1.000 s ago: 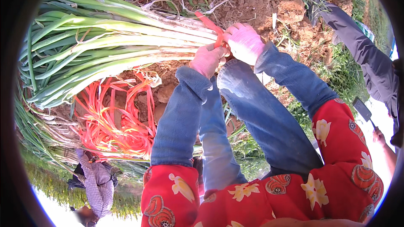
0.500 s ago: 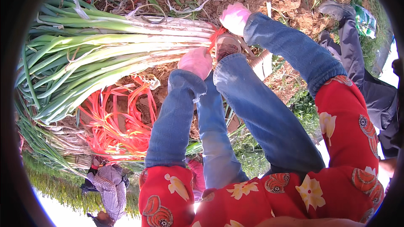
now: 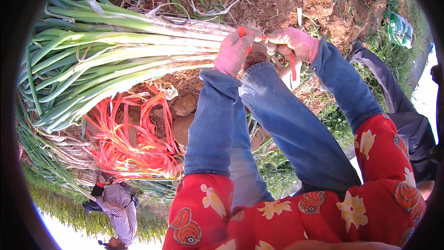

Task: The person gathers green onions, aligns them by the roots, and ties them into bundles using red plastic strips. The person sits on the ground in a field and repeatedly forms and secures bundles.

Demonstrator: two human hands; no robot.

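Note:
A thick bundle of green onions (image 3: 152, 41) lies on the soil, its green tops spread to the left and its white root ends toward my hands. Around the white ends, my left hand (image 3: 233, 52) is closed on a red plastic strip (image 3: 292, 67), with a bit of it showing at the fingertips. My right hand (image 3: 296, 44) grips the strip just to the right, fingers pinched, a short end dangling below them. The strip spans the small gap between both hands. My shoe (image 3: 255, 58) is right below the hands, partly hidden by my jeans leg.
A tangled heap of red plastic strips (image 3: 132, 139) lies left of my legs. More green onions (image 3: 69, 155) lie beyond it. One person in a checked shirt (image 3: 119, 208) bends at lower left; another's dark trouser leg (image 3: 393, 83) is at right. A green packet (image 3: 399, 28) lies on grass.
Both hands have come up from beside the onion bundle's root ends; the left moved up and right, the right moved down and right. The strip now shows stretched between them.

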